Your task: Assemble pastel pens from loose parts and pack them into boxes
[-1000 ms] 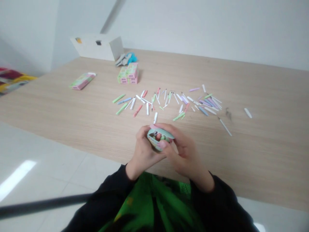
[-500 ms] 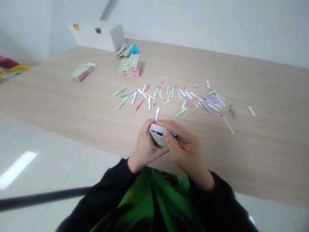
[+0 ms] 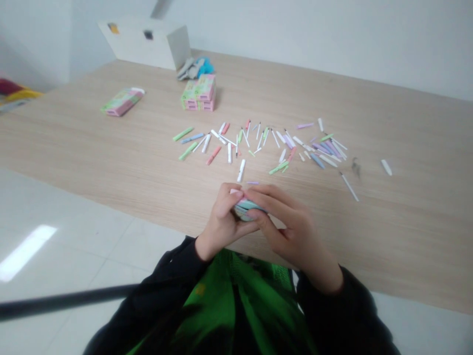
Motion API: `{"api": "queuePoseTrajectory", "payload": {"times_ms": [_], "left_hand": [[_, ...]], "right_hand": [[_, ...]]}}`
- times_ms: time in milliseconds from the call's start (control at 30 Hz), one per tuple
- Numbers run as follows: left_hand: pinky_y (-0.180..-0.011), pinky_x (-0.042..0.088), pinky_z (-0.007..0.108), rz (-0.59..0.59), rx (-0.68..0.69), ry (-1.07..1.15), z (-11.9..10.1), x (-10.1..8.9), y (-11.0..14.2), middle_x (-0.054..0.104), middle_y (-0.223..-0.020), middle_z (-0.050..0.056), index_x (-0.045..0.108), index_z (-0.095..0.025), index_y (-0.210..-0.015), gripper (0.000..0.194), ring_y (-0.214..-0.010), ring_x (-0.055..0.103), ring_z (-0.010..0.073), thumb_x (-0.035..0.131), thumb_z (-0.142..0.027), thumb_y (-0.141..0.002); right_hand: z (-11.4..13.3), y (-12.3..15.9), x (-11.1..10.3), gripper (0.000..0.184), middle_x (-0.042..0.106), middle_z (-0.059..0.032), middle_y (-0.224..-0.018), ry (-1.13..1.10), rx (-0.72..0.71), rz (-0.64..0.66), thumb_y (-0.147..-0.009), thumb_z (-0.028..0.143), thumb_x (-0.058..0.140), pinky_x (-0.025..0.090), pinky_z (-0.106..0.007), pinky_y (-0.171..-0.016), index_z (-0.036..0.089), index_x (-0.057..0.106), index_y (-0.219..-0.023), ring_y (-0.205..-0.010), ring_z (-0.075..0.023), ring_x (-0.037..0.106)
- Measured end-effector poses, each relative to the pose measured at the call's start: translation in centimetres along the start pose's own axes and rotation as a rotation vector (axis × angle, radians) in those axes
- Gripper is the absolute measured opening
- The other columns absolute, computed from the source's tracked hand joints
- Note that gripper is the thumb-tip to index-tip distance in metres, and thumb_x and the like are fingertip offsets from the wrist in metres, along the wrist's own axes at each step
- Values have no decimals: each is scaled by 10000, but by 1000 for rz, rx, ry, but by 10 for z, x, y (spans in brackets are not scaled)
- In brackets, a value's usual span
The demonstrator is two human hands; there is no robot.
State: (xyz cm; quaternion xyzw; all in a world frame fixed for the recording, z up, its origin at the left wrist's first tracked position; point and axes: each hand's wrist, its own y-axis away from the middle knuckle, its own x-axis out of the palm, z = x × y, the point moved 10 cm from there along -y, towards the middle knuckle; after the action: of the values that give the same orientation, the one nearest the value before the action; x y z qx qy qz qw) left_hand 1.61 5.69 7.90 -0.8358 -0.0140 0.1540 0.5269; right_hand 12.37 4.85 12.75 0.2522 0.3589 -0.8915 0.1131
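Between my hands, over the table's near edge, is a small pink and light-green box point(image 3: 242, 212), its end toward me. My left hand point(image 3: 223, 217) wraps around its left side, thumb on top. My right hand point(image 3: 286, 222) grips the right side, with thumb and fingers at the end flap. Most of the box is covered by my fingers. Just beyond it lie a white pen-like tube point(image 3: 241, 170) and a small purple piece point(image 3: 253, 183).
Pastel tubes and thin white sticks with dark tips point(image 3: 274, 138) lie scattered mid-table. Behind stand stacked pink and green boxes point(image 3: 198, 93), with a similar box point(image 3: 123, 101) farther left. Grey and blue cloths point(image 3: 195, 68) rest beside a white carton point(image 3: 148, 42).
The gap at the box's end has narrowed as the flap moved down. My left thumb has come onto the top, and the purple piece beyond the box has come into view.
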Motion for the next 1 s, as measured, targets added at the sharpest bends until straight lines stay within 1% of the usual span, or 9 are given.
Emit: {"api": "queuePoseTrajectory", "payload": {"times_ms": [100, 233, 500, 667, 767, 833, 900, 967, 1000], "left_hand": [[-744, 516, 319, -17, 12, -43, 0, -2, 2, 504, -1107, 50, 301, -336, -1449, 791, -935, 555, 190, 785, -232, -832], [-722, 514, 319, 10, -13, -93, 4, 1, 2, 500, -1090, 49, 321, -320, -1402, 736, -906, 551, 192, 776, -265, -826], [-673, 499, 291, 56, -66, -147, 2, 3, -7, 503, -1017, 35, 450, -276, -1261, 491, -839, 556, 174, 739, -301, -865], [-635, 451, 236, -6, -13, -102, -4, 1, -5, 505, -1013, 24, 443, -296, -1362, 606, -779, 522, 144, 760, -222, -850], [-639, 462, 237, -15, -30, -77, -2, 2, -5, 493, -1015, 24, 421, -306, -1404, 657, -792, 529, 152, 755, -201, -848], [-653, 499, 256, 44, -82, -22, 5, 7, -9, 494, -1035, 37, 397, -311, -1420, 673, -820, 560, 168, 747, -209, -854], [-736, 560, 324, 185, -132, 34, 12, 13, -13, 516, -1101, 73, 360, -314, -1438, 734, -920, 610, 214, 778, -252, -838], [-878, 575, 449, 334, -145, 55, 20, 11, -15, 530, -1249, 150, 299, -306, -1485, 896, -1109, 612, 304, 846, -376, -779], [-924, 560, 506, 374, -152, 46, 26, 3, -16, 509, -1340, 199, 253, -294, -1521, 992, -1183, 590, 346, 856, -463, -751]], "right_hand": [[0, 6, -4, 348, 712, -68, -1177, 58, -33, -66, -967, 132, 593, 598, -368, -968, 282, 624, -1280, -1128, -204, 687], [-9, 16, -7, 376, 697, -73, -1206, 4, -4, -149, -944, 91, 597, 620, -362, -921, 287, 565, -1262, -1153, -200, 677], [-13, 17, -12, 232, 694, -52, -1105, 22, 15, -198, -943, 102, 597, 613, -358, -860, 284, 607, -1087, -1035, -195, 696], [-20, 22, -7, 199, 670, -55, -1105, 3, 61, -195, -946, 102, 598, 609, -349, -898, 266, 587, -1058, -1060, -192, 683], [-34, 28, 6, 278, 659, -72, -1110, -33, 144, -185, -933, 124, 608, 634, -350, -850, 262, 533, -1163, -1015, -201, 705], [-47, 30, 13, 452, 671, -90, -1114, -98, 211, -177, -911, 128, 616, 655, -344, -782, 253, 442, -1310, -941, -206, 734], [-57, 26, 18, 544, 694, -101, -1122, -174, 263, -124, -890, 110, 610, 667, -345, -759, 248, 395, -1371, -907, -208, 754], [-67, 14, 19, 474, 718, -93, -1095, -208, 306, -29, -880, 95, 599, 668, -358, -767, 249, 471, -1309, -909, -212, 762], [-72, 5, 15, 405, 728, -86, -1065, -211, 325, -2, -877, 96, 597, 667, -365, -767, 246, 517, -1245, -907, -215, 764]]}}
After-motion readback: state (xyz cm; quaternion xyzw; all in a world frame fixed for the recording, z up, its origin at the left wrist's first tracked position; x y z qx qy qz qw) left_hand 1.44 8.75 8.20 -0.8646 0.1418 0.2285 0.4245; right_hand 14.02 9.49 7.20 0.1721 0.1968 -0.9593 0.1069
